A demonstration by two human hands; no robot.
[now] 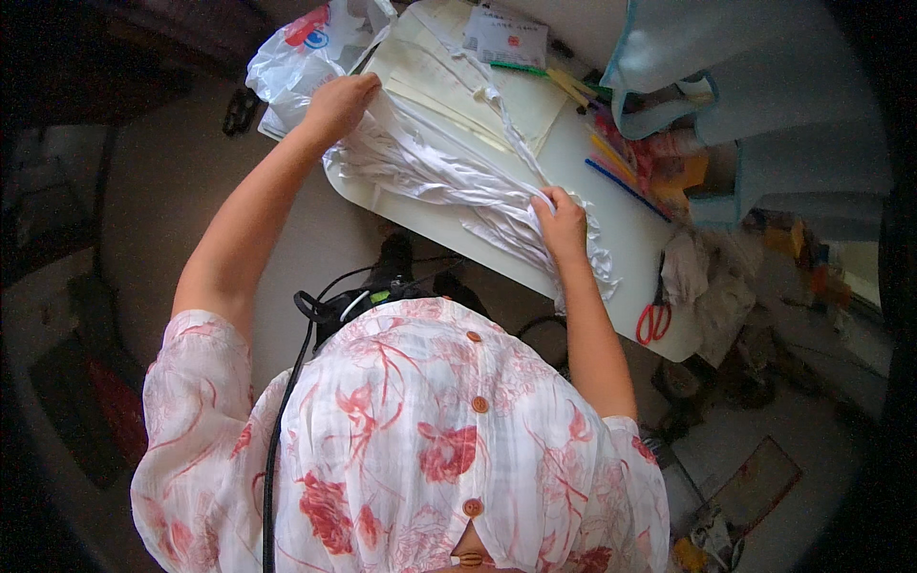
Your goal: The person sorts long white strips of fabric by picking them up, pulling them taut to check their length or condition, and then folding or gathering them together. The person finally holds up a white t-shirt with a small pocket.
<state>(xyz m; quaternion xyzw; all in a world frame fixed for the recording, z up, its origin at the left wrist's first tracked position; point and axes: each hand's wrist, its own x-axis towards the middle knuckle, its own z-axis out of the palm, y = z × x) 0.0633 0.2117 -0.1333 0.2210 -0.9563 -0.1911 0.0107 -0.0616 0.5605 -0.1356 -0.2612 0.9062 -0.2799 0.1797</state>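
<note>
A bundle of long white cloth strips (444,168) lies across the white tabletop (616,286), stretched between my two hands. At its far left end my left hand (342,107) grips the strips, close to a plastic bag. My right hand (561,220) is closed around the right part of the bundle, with loose, crumpled ends spilling past it near the table's front edge. From the right hand a twisted, knotted white strip (510,125) runs up and away over some pale paper sheets (423,79). The parts inside both fists are hidden.
A white plastic bag (286,68) with red and blue print stands at the far left. Red-handled scissors (653,322) lie near the right edge, beside crumpled pale cloth (688,272). Coloured sticks (623,186) and a light blue curtain (788,107) are at the right. A black cable (276,444) hangs along my shirt.
</note>
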